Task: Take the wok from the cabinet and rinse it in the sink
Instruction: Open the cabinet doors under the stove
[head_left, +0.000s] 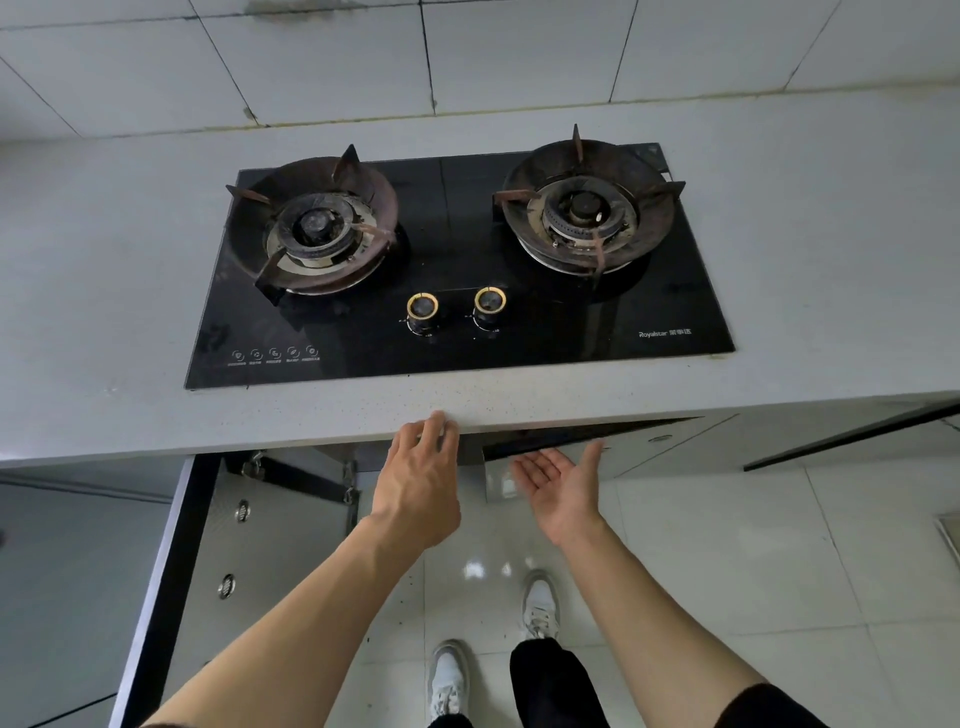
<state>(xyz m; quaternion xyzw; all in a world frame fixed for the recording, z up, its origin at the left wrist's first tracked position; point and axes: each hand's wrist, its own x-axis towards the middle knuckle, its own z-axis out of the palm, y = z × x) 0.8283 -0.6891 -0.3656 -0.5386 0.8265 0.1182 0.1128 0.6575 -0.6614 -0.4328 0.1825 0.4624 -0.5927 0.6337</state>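
Wok is nowhere we can see: the cabinet under the counter (779, 384) stands open, but its inside is hidden from us by the counter's front edge. We reach both hands toward that opening. Our left hand (418, 483) is back-up, its fingers (434, 428) loosely bent and slightly spread, the tips right at the lower front edge of the counter; whether they touch it or only hover beside it we cannot tell, and they hold nothing. Our right hand (561, 480) is turned palm-up, fingers nearly straight and relaxed, thumb spread out to the side, empty, just below the top edge of the right cabinet door (670, 444), which is swung slightly outward with a dark gap above it. The left cabinet door (208, 561) is swung wide toward us, showing its pale inner face with round hinge fittings and a dark edge. On the counter sits a black glass gas hob (457, 322) with two rusty burner rings, one at the left (311, 228) and one at the right (587, 208), and two gold-rimmed knobs (454, 306) between them near the front. Below, our two pale shoes (540, 605) stand on the glossy tiled floor (727, 571)
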